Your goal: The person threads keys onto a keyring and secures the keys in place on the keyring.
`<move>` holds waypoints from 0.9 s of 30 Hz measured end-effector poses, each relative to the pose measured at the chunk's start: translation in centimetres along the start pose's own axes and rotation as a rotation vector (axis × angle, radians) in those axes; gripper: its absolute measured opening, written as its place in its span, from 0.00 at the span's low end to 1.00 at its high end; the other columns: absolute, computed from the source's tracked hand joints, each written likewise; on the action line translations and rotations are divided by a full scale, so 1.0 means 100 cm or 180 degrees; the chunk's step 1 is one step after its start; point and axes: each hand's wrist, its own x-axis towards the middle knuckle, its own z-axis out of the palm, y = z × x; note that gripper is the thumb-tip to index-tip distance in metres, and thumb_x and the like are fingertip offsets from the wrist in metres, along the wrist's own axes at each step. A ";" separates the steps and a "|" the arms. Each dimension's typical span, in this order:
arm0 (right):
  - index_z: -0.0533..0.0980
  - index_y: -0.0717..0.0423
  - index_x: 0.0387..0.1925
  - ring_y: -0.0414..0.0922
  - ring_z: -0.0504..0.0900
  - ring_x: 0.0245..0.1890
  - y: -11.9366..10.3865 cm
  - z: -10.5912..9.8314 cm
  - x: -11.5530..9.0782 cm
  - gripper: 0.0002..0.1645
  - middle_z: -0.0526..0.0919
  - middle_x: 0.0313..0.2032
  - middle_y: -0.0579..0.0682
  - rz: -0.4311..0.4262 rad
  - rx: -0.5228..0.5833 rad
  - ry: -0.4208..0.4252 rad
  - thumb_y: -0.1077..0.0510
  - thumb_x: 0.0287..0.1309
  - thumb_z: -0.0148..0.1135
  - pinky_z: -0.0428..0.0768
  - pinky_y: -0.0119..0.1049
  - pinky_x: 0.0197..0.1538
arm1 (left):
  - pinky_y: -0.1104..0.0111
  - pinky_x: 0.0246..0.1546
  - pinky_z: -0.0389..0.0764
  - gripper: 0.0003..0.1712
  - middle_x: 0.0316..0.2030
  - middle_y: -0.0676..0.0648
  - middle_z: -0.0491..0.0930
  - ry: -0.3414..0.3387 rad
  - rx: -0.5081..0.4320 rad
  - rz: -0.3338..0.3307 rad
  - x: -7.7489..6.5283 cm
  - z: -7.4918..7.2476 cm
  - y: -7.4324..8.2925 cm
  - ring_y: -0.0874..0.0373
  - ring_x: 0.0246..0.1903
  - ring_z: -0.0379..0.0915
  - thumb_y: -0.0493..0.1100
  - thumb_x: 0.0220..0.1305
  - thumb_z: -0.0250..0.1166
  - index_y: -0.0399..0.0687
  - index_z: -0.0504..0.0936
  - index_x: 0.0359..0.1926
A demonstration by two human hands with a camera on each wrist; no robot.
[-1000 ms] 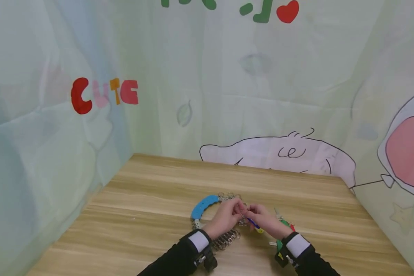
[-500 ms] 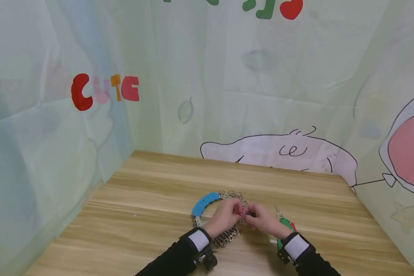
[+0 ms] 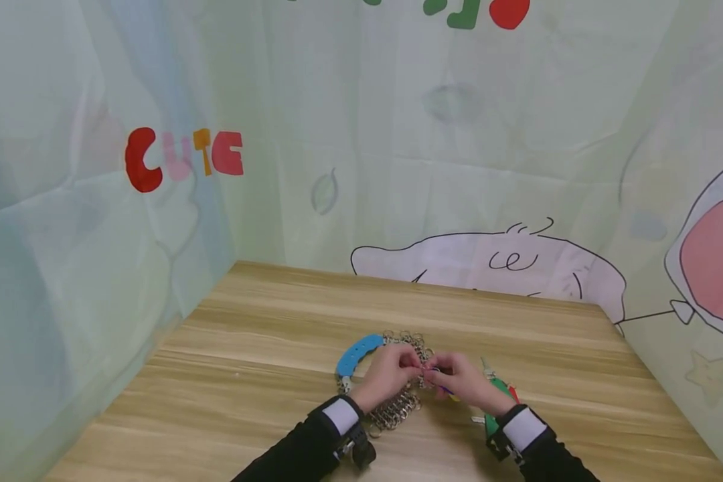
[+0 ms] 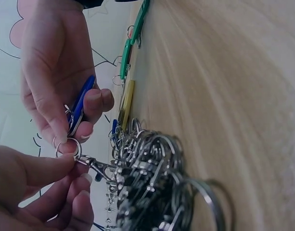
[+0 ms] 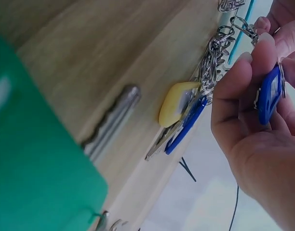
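In the left wrist view, my left hand (image 4: 36, 192) pinches a small metal clasp (image 4: 92, 166) at its ringed end, thumb against forefinger. My right hand (image 4: 60, 72) holds a blue key tag (image 4: 82, 103), its fingers curled around it, and the thumb touches the tag's split ring (image 4: 69, 139). This ring meets the clasp between both hands. Below them, a heap of metal rings and clasps (image 4: 150, 178) lies on the table, joined in the head view to a curved blue band (image 3: 358, 355). A yellow key tag (image 5: 174, 106) and another blue tag (image 5: 186, 127) hang with keys by the chain.
Green key tags (image 3: 493, 427) with keys and a red piece (image 3: 513, 393) lie beside my right wrist. The wooden table (image 3: 229, 375) reaches back to printed cloth walls (image 3: 391, 167) on the left, back and right.
Both hands stay together over the chain. The right fingers have shifted around the blue tag, and the left hand has moved slightly. The head view has tilted a little.
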 end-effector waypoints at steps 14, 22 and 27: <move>0.77 0.66 0.40 0.43 0.80 0.24 0.001 -0.002 0.000 0.12 0.83 0.35 0.66 0.0151 0.0105 -0.0091 0.59 0.66 0.55 0.80 0.36 0.29 | 0.76 0.28 0.71 0.05 0.25 0.50 0.83 0.0014 -0.0130 -0.0289 0.001 0.001 0.000 0.68 0.25 0.70 0.33 0.56 0.67 0.44 0.83 0.26; 0.77 0.67 0.40 0.43 0.81 0.25 -0.002 -0.001 -0.001 0.14 0.82 0.37 0.69 0.0234 0.0259 -0.0158 0.57 0.66 0.56 0.81 0.35 0.30 | 0.76 0.28 0.71 0.07 0.23 0.49 0.83 0.0099 -0.0117 -0.0255 0.001 0.001 0.002 0.68 0.24 0.69 0.31 0.53 0.68 0.43 0.81 0.23; 0.77 0.67 0.41 0.43 0.81 0.27 -0.002 -0.001 -0.001 0.15 0.83 0.37 0.68 0.0223 0.0293 -0.0170 0.57 0.66 0.56 0.82 0.37 0.32 | 0.76 0.27 0.71 0.07 0.23 0.49 0.83 0.0107 -0.0112 -0.0221 0.001 0.002 0.001 0.68 0.24 0.69 0.31 0.53 0.68 0.43 0.82 0.22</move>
